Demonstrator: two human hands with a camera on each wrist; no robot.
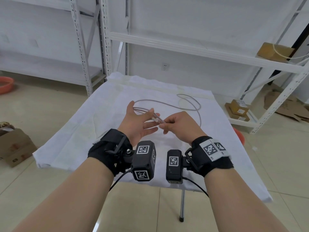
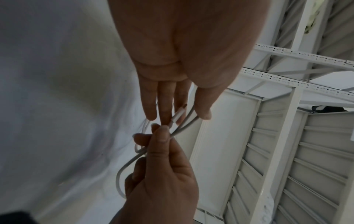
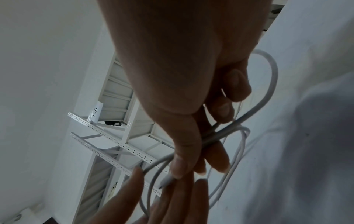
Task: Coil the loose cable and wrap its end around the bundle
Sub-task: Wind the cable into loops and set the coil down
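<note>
while my right hand [image 1: 178, 125] pinches the cable [image 1: 167, 104] end above the middle of the cloth-covered table [image 1: 70, 131], its slack looped toward the far right corner, i'd lay each loop evenly across my flat, empty left hand [image 1: 137, 123].

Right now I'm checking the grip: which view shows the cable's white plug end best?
The left wrist view: the thin grey cable's white plug end lies unobstructed across the open left hand, just past the right hand's pinch. The head view shows it small; the right wrist view shows it dim and partly hidden.
</note>
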